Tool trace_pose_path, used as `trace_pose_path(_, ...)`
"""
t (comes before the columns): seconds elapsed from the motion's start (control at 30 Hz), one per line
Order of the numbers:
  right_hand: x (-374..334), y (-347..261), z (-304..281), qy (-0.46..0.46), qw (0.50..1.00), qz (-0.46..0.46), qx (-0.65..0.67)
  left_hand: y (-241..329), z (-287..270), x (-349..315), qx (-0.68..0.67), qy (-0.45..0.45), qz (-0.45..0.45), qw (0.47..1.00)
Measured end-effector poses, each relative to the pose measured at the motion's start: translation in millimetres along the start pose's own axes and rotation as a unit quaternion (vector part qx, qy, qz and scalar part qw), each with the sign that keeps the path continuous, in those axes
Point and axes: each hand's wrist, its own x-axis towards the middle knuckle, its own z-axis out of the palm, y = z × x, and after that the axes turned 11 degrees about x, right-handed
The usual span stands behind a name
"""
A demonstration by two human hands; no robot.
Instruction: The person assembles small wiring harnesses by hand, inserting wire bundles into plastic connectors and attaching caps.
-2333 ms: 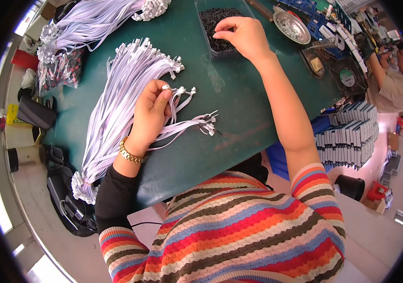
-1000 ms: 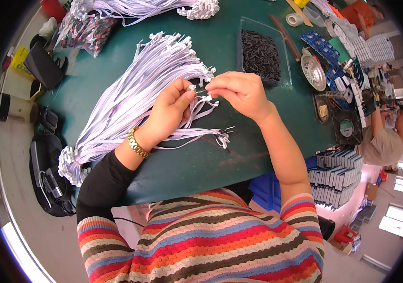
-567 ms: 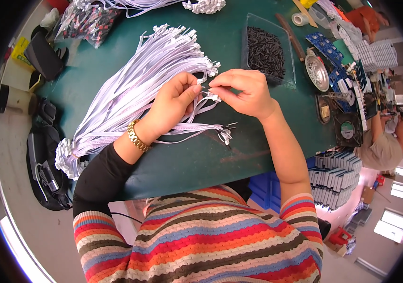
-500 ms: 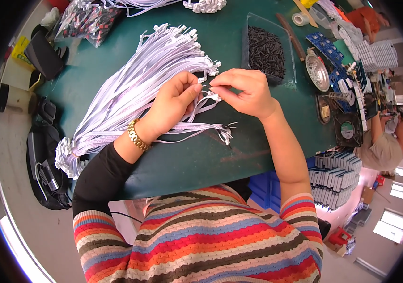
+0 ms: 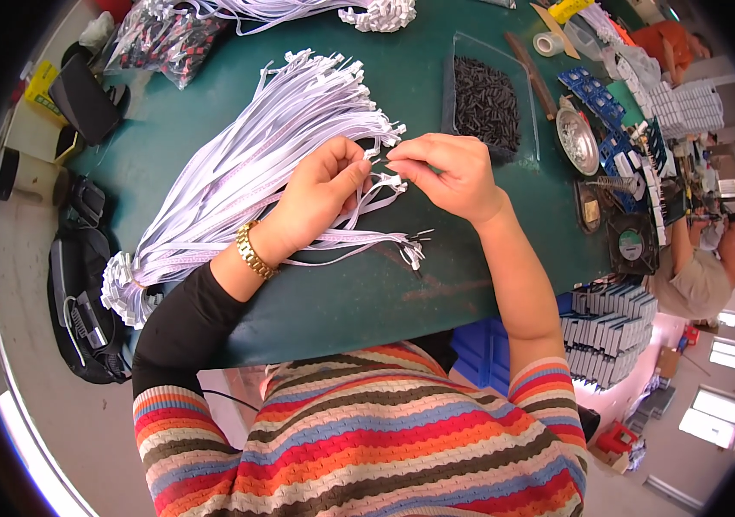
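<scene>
A large bundle of white flat cables (image 5: 238, 155) with small white connectors at its ends lies fanned out across the green table. Above its right side, my left hand (image 5: 326, 185) is closed, thumb and forefinger pinching the white end of one cable (image 5: 371, 155). Facing it, my right hand (image 5: 453, 172) is also pinched, its fingertips almost touching that end; whatever is between them is too small to make out. Just below the hands are more white cable ends (image 5: 395, 183). Nearer to me, a separate few cables end in thin dark-tipped wires (image 5: 415, 246).
A clear tray (image 5: 533, 103) of small black pieces stands right of my hands. Beyond it are a wooden stick (image 5: 531, 76), a tape roll (image 5: 547, 43), a metal dish (image 5: 587, 159) and blue circuit boards (image 5: 591, 90). A bag of red-black parts (image 5: 165, 43) lies far left. Co-workers sit at right.
Both hands keep their pinches at the cable end, with only slight finger movement. The whole view has shifted a little, and the cable bundle lies as before.
</scene>
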Motion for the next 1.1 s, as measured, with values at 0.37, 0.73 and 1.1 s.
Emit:
trace_pose_path(0.37, -0.6, 0.8, 1.0, 0.016, 1.0, 0.004, 0.003, 0.4, -1.2, -0.3, -0.012, -0.003, 0.005, 1.0)
trace_pose_path(0.73, -0.2, -0.5, 1.5, 0.018, 1.0, 0.0, 0.025, 0.7, -1.9, -1.6, 0.003, 0.0, 0.009, 1.0)
trace_pose_path(1.1, 0.1, -1.0, -0.3, 0.012, 0.999, 0.01, 0.035, -1.0, -1.9, -0.8, -0.006, -0.001, 0.013, 1.0)
